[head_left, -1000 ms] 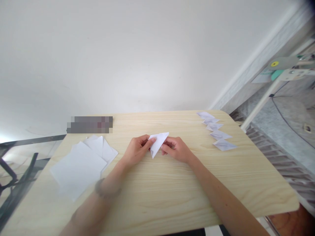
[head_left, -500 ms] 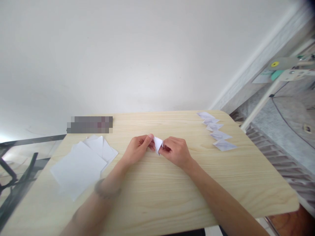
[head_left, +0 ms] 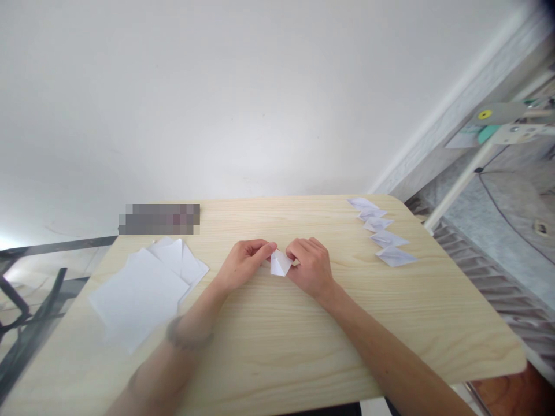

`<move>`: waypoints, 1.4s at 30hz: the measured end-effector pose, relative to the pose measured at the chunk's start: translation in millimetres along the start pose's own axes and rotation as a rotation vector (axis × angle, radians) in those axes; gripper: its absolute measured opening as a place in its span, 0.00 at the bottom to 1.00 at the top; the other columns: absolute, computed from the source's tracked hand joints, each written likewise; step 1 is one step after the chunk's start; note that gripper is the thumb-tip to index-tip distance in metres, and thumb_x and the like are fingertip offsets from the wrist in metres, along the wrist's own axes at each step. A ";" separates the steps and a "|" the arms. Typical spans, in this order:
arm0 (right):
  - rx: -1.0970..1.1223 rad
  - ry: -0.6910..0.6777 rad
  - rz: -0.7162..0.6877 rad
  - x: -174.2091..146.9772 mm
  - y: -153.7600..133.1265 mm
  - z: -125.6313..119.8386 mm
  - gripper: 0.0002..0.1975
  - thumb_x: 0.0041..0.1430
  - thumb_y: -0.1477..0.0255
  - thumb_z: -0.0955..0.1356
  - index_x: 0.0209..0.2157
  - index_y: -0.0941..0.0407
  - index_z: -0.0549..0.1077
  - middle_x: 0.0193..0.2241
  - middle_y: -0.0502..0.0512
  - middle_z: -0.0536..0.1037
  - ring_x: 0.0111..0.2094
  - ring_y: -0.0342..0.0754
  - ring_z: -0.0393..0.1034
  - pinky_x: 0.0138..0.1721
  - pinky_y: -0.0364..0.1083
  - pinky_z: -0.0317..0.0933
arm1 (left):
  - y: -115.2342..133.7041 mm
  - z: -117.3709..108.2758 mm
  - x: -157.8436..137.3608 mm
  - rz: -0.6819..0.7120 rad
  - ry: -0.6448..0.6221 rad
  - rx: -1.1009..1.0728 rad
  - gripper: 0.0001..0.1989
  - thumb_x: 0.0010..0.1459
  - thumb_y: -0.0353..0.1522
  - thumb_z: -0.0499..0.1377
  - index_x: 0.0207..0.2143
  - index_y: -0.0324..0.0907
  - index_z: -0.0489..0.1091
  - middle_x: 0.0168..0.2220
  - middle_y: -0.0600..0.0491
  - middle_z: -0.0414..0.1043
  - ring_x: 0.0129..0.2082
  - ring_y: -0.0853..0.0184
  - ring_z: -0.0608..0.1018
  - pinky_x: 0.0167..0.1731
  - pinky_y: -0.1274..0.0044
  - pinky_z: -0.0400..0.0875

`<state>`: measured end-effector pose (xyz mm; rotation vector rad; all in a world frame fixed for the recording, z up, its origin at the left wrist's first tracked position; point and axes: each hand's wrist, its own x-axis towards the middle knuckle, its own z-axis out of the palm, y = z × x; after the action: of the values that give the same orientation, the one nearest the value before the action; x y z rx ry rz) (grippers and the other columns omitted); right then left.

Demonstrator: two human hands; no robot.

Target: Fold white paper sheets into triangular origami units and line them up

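Observation:
Between my two hands is a small folded piece of white paper (head_left: 280, 263), showing creased facets toward me. My left hand (head_left: 246, 261) pinches its upper left edge between thumb and fingers. On the other side, the fingers of my right hand (head_left: 311, 263) are curled and grip the right edge of the paper; the fingertips are partly hidden. Both hands are held over the middle of the wooden table (head_left: 260, 346). A dark beaded bracelet (head_left: 189, 334) circles my left wrist.
Left of my hands lies a spread stack of white paper sheets (head_left: 143, 289). Several folded white paper pieces (head_left: 395, 256) overlap in a row at the right. A blurred-out dark object (head_left: 159, 219) is at the back left. The white wall (head_left: 269, 104) stands behind the table.
The folded paper has turned and now shows a wider, flatter face. My right hand has shifted slightly, with its fingers higher; my left thumb has moved a little right.

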<state>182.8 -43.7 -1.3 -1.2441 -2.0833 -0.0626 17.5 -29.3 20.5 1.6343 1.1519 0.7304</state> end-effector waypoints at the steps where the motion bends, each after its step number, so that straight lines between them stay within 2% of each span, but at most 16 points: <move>1: 0.010 0.002 0.001 -0.1 -0.2 0.3 0.09 0.50 0.76 0.63 0.18 0.56 0.59 0.17 0.49 0.66 0.22 0.42 0.57 0.28 0.44 0.45 | -0.9 0.2 0.2 -0.005 -0.002 -0.015 0.20 0.55 0.42 0.49 0.26 0.37 0.70 0.25 0.53 0.70 0.27 0.68 0.69 0.28 0.79 0.63; 5: 0.058 0.013 0.010 0.2 -0.3 1.8 0.08 0.47 0.78 0.62 0.18 0.56 0.58 0.16 0.47 0.64 0.21 0.41 0.55 0.27 0.43 0.45 | -1.3 0.3 0.9 -0.021 -0.004 -0.076 0.18 0.55 0.42 0.50 0.30 0.37 0.70 0.26 0.54 0.69 0.26 0.70 0.68 0.26 0.80 0.61; 12: 0.178 0.001 0.054 0.3 0.9 2.1 0.08 0.47 0.77 0.63 0.19 0.56 0.57 0.17 0.46 0.61 0.21 0.40 0.53 0.26 0.42 0.47 | -1.1 -2.8 1.5 -0.050 -0.009 -0.128 0.16 0.54 0.40 0.52 0.26 0.37 0.70 0.24 0.55 0.68 0.26 0.70 0.67 0.27 0.80 0.60; 15: 0.318 0.003 0.108 -0.6 2.6 1.9 0.04 0.47 0.75 0.64 0.25 0.56 0.61 0.18 0.45 0.60 0.21 0.40 0.53 0.26 0.41 0.50 | -2.5 -4.6 1.8 -0.066 -0.007 -0.158 0.16 0.53 0.40 0.53 0.27 0.36 0.71 0.25 0.54 0.69 0.26 0.70 0.68 0.27 0.80 0.60; 19: 0.529 0.011 0.072 -1.1 4.6 0.2 0.11 0.48 0.79 0.62 0.36 0.56 0.65 0.22 0.47 0.62 0.23 0.41 0.57 0.27 0.41 0.55 | -3.9 -6.4 1.7 -0.064 -0.019 -0.192 0.16 0.54 0.40 0.53 0.29 0.36 0.72 0.28 0.52 0.72 0.27 0.69 0.69 0.29 0.79 0.61; 23: 0.623 -0.001 0.011 0.0 5.3 -3.0 0.12 0.47 0.82 0.61 0.32 0.55 0.70 0.27 0.51 0.65 0.26 0.41 0.61 0.28 0.42 0.58 | -5.6 -6.9 1.6 -0.069 -0.027 -0.236 0.15 0.54 0.39 0.54 0.32 0.37 0.73 0.31 0.51 0.74 0.30 0.67 0.71 0.32 0.78 0.63; 32: 0.689 0.002 0.049 2.3 8.3 -8.4 0.10 0.49 0.80 0.62 0.27 0.56 0.74 0.26 0.51 0.63 0.28 0.42 0.61 0.29 0.43 0.58 | -10.7 -6.6 3.0 -0.080 -0.008 -0.255 0.14 0.53 0.39 0.56 0.34 0.39 0.74 0.31 0.52 0.74 0.30 0.68 0.71 0.31 0.78 0.63; 38: 0.658 -0.032 0.235 4.9 6.0 -7.3 0.03 0.52 0.73 0.63 0.29 0.57 0.67 0.24 0.49 0.66 0.25 0.41 0.60 0.28 0.42 0.56 | -9.9 -5.6 1.6 -0.065 0.002 -0.267 0.15 0.53 0.39 0.55 0.36 0.39 0.74 0.31 0.52 0.74 0.30 0.68 0.71 0.31 0.79 0.63; 42: 0.588 -0.160 0.252 4.4 4.8 -3.9 0.07 0.54 0.69 0.63 0.26 0.57 0.66 0.23 0.49 0.68 0.25 0.40 0.61 0.26 0.40 0.55 | -8.8 -4.8 0.8 -0.054 -0.008 -0.259 0.15 0.53 0.39 0.55 0.36 0.38 0.74 0.31 0.52 0.74 0.30 0.68 0.71 0.31 0.79 0.63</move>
<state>187.4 -39.3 2.8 -1.1463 -1.8533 0.7311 10.6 -26.0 13.9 1.3836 1.0450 0.8024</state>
